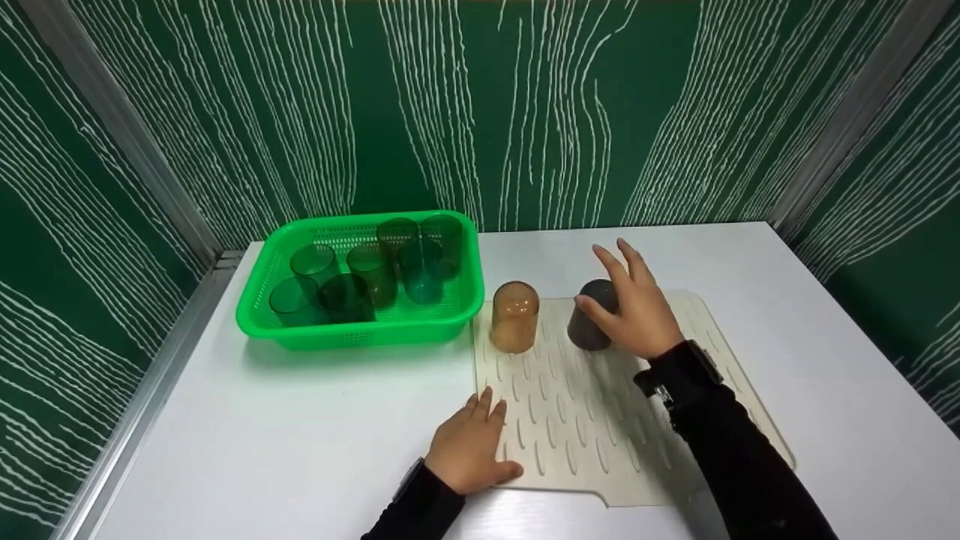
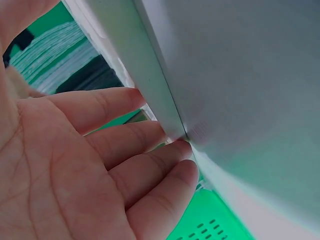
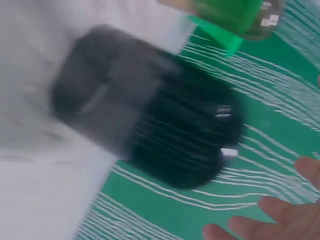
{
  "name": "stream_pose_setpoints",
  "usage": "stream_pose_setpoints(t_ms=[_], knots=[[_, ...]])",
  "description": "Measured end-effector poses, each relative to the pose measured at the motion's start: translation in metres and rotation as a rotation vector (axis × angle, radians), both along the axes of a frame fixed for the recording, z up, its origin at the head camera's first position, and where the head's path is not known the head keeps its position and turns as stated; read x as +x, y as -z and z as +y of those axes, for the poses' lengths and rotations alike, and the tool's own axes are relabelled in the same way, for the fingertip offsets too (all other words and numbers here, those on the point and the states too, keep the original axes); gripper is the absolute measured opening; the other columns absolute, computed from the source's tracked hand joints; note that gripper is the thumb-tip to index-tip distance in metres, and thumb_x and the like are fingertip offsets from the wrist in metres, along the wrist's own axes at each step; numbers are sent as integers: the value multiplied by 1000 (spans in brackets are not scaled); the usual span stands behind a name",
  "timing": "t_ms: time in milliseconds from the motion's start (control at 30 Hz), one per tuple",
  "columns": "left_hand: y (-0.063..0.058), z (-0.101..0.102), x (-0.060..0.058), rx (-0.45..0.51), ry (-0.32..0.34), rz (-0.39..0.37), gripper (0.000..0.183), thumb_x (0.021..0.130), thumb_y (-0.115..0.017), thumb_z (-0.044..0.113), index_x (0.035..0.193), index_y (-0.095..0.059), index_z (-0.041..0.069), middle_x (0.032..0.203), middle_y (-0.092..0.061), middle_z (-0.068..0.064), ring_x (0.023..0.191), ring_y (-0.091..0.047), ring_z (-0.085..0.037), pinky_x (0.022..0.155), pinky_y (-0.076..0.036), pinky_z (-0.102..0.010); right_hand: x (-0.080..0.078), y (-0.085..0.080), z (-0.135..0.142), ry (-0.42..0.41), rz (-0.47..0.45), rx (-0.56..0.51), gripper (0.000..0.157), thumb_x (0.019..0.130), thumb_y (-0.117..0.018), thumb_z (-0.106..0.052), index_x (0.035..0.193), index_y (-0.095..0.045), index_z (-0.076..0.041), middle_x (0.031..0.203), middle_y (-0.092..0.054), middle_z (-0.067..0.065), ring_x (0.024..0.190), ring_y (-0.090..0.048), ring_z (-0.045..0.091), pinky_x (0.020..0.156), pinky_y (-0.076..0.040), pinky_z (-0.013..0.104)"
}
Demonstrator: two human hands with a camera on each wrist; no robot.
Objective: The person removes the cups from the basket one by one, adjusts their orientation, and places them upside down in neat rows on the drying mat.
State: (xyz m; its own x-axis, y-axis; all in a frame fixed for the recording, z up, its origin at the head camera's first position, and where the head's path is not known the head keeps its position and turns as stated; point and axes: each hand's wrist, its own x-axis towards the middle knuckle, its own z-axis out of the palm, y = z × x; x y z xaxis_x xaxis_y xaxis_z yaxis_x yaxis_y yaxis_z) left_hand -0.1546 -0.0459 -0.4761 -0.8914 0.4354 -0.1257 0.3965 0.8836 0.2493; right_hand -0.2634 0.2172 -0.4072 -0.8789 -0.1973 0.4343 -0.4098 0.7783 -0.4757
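Observation:
A dark grey see-through cup (image 1: 587, 328) stands upside down on the cream drying mat (image 1: 555, 427). Just beside and partly over it is my right hand (image 1: 637, 315), thumb and fingers spread apart. The right wrist view has a gap between the fingertips (image 3: 272, 207) and this dark cup (image 3: 150, 110). An amber cup (image 1: 514, 319), also upside down, stands to its left on the mat. My left hand (image 1: 469, 442) rests at the mat's left front edge; in the left wrist view its extended fingers (image 2: 155, 175) touch that edge.
At the back left sits a green plastic basket (image 1: 360, 334) with several tinted cups (image 1: 315, 262) inside. White table (image 1: 300, 442) surrounds the mat. Green walls (image 1: 420, 112) with white wavy lines rise behind and at both sides.

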Motion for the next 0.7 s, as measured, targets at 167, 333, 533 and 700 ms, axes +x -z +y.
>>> stream_pose_setpoints(t_ms=[167,333,533,700], knots=[[0,0,0,10,3,15,89,79,-74,55,145,-45,3,154,-38,-22,141,-40,-37,112,-40,-39,13,-4,-15,-15,142,2,69,92,-69,-31,151,-37,-14,158,-27,23,145,-28,41,116,-28,56],[1,-2,0,26,13,32,81,83,-71,51,143,-47,2,152,-40,-23,139,-42,-38,112,-40,-41,24,6,-34,-33,198,-21,62,94,-66,-32,148,-42,-14,156,-32,18,143,-34,37,114,-33,50],[0,-4,-3,25,29,93,66,87,-69,44,138,-54,4,147,-46,-23,136,-46,-38,111,-41,-41,29,21,-54,-52,177,-74,56,93,-68,-26,144,-48,-11,149,-42,22,135,-44,39,104,-42,54],[-3,-8,-6,29,50,136,58,90,-67,42,135,-57,5,144,-51,-21,134,-49,-36,110,-42,-40,30,30,-63,-55,146,-115,54,92,-69,-23,141,-51,-9,144,-47,23,132,-47,39,102,-43,54]])
